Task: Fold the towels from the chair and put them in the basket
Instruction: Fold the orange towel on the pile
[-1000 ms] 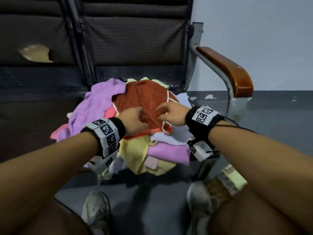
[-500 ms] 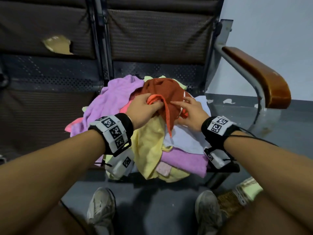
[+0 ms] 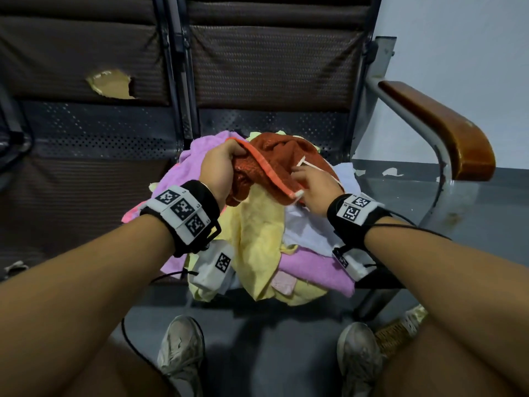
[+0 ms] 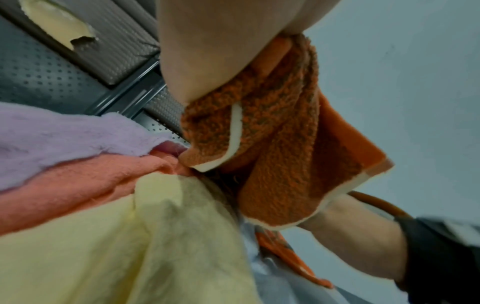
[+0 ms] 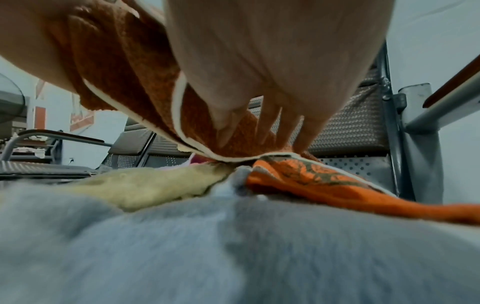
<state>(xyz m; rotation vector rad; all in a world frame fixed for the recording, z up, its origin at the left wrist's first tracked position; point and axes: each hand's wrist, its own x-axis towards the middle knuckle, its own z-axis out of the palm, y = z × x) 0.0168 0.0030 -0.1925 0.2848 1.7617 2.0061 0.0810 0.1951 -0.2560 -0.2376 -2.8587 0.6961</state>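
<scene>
I am looking down at the chair [image 3: 438, 130], whose seat is carrying the whole pile of towels [image 3: 266, 245] at twelve o'clock from me, spilling toward six over the front edge. The basket [image 3: 395, 336] is showing only as a woven corner at four o'clock, beside my right shoe (most of it is lying hidden behind my leg).

The orange towel [image 3: 282, 160] is sitting on top of the pile, partly raised. Its trimmed edge is running as a long line from ten o'clock down to four o'clock, strung between my two hands, and that line is what I judge the coming lift to depend on.

My left hand [image 3: 219, 171] is holding the ten o'clock end, fingers curled tight round a bunched handful, wrist cocked up above the pile. My right hand [image 3: 313, 186] is lying at the four o'clock end, lower and closer to the pile; its fingers [image 5: 262, 121] are pointing down onto the cloth near the pale trim, and I cannot tell whether they are pinching it or only touching it.
</scene>
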